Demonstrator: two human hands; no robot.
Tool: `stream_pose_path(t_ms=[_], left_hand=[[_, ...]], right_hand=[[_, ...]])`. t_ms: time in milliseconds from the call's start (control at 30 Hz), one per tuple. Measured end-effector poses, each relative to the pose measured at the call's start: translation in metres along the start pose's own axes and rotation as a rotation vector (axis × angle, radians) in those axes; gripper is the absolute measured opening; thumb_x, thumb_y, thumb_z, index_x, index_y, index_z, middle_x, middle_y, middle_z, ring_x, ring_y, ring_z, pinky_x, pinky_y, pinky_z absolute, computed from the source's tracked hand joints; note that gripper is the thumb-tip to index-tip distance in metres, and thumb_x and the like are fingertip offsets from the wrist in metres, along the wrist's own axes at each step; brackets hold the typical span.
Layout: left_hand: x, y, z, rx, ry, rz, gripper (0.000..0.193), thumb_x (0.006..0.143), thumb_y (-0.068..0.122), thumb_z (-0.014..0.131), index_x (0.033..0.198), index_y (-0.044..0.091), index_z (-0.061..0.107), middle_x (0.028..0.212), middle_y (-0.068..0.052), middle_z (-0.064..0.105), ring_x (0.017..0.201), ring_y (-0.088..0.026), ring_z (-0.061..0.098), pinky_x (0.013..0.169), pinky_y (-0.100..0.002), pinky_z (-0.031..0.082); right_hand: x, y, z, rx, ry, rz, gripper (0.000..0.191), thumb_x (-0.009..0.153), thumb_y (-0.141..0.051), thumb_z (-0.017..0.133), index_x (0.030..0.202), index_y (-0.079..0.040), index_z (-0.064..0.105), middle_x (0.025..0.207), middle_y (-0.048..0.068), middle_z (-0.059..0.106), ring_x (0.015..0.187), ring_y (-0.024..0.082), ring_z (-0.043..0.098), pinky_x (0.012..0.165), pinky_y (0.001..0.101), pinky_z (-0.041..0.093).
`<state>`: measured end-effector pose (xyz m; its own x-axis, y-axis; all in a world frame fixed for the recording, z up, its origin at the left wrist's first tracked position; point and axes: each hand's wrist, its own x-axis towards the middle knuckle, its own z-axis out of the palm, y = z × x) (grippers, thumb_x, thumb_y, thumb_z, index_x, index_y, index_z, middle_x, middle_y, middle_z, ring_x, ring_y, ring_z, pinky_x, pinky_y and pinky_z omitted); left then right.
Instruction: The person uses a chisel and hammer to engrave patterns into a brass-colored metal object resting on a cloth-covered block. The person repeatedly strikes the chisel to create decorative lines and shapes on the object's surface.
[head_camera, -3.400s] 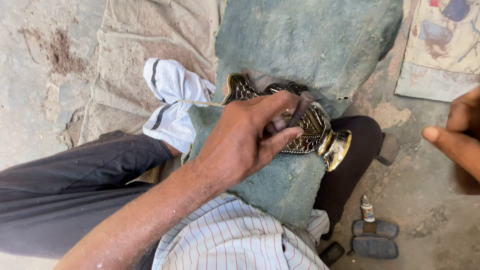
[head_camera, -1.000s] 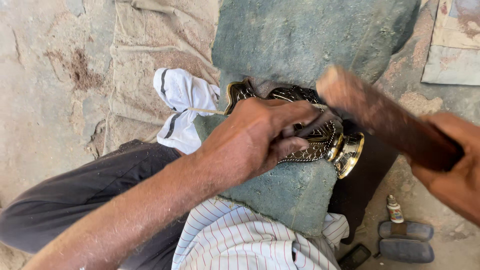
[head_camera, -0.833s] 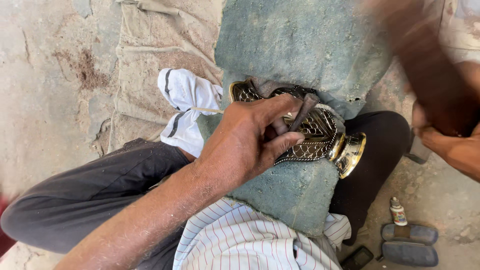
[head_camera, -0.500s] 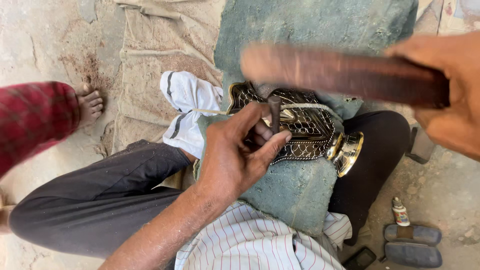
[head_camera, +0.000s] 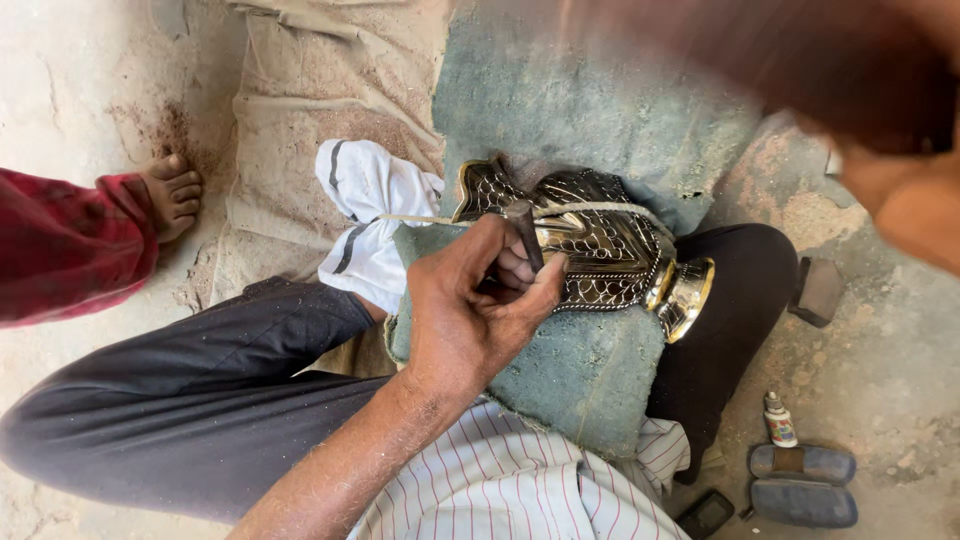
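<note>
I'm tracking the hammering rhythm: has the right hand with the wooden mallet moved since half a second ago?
Yes. The right hand has swung up and rightward, away from the metal vase; the mallet is now a blur near the top edge.

Left hand (head_camera: 470, 310) pinching a dark punch (head_camera: 524, 232) upright against an ornate brass vase (head_camera: 600, 255) lying on a green cushion (head_camera: 590, 370), right hand (head_camera: 900, 200) blurred at upper right, white sock (head_camera: 372, 225) beside the vase, another person's bare foot (head_camera: 172, 192) at left.

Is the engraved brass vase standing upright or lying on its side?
Lying on its side: the brass vase rests across the green cushion, its round foot facing right.
</note>
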<state>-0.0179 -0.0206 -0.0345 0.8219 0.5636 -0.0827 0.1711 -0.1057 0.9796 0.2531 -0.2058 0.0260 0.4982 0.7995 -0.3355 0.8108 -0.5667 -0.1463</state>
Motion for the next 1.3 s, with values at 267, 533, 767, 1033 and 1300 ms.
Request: stream_pose_path(t_ms=[267, 533, 767, 1033, 1300], left_hand=[[-0.009, 0.014, -0.024, -0.037, 0.143, 0.179, 0.024, 0.093, 0.011, 0.084, 0.093, 0.0, 0.063, 0.079, -0.003, 0.068, 0.066, -0.001, 0.058, 0.055, -0.016, 0.048], [0.008, -0.011, -0.04, -0.294, -0.086, -0.089, 0.022, 0.092, 0.009, 0.078, 0.107, -0.002, 0.068, 0.087, -0.004, 0.076, 0.077, -0.006, 0.072, 0.066, -0.02, 0.064], [0.011, -0.007, -0.04, -0.18, -0.21, 0.068, 0.024, 0.094, 0.009, 0.078, 0.117, 0.005, 0.072, 0.102, -0.003, 0.074, 0.084, -0.002, 0.068, 0.069, -0.017, 0.061], [0.021, 0.002, -0.029, -0.13, -0.271, 0.097, 0.039, 0.089, 0.012, 0.083, 0.126, 0.007, 0.072, 0.101, -0.001, 0.073, 0.082, -0.001, 0.065, 0.066, -0.015, 0.061], [0.024, 0.01, -0.03, -0.015, -0.289, 0.084, 0.04, 0.089, 0.014, 0.082, 0.126, 0.007, 0.071, 0.095, -0.001, 0.075, 0.08, -0.002, 0.066, 0.056, -0.019, 0.052]], right_hand=[[-0.035, 0.037, 0.082, 0.418, 0.428, 0.203, 0.028, 0.103, -0.004, 0.073, 0.13, -0.001, 0.065, 0.112, 0.012, 0.068, 0.095, 0.023, 0.066, 0.084, 0.0338, 0.053], [-0.113, -0.036, 0.175, 1.326, 0.432, 0.725, 0.041, 0.075, 0.006, 0.079, 0.113, -0.004, 0.067, 0.089, 0.008, 0.071, 0.075, 0.016, 0.069, 0.067, 0.0312, 0.058], [-0.127, -0.065, 0.244, 1.451, 0.456, 0.718, 0.017, 0.086, 0.005, 0.073, 0.1, 0.002, 0.064, 0.082, 0.01, 0.068, 0.065, 0.017, 0.064, 0.059, 0.0301, 0.054], [-0.117, -0.049, 0.249, 1.495, 0.449, 0.745, 0.019, 0.084, 0.007, 0.068, 0.102, 0.003, 0.066, 0.081, 0.01, 0.07, 0.06, 0.017, 0.065, 0.052, 0.0298, 0.053], [-0.119, -0.051, 0.252, 1.506, 0.489, 0.706, 0.022, 0.088, 0.003, 0.07, 0.11, 0.003, 0.068, 0.084, 0.008, 0.07, 0.061, 0.015, 0.065, 0.053, 0.0282, 0.053]])
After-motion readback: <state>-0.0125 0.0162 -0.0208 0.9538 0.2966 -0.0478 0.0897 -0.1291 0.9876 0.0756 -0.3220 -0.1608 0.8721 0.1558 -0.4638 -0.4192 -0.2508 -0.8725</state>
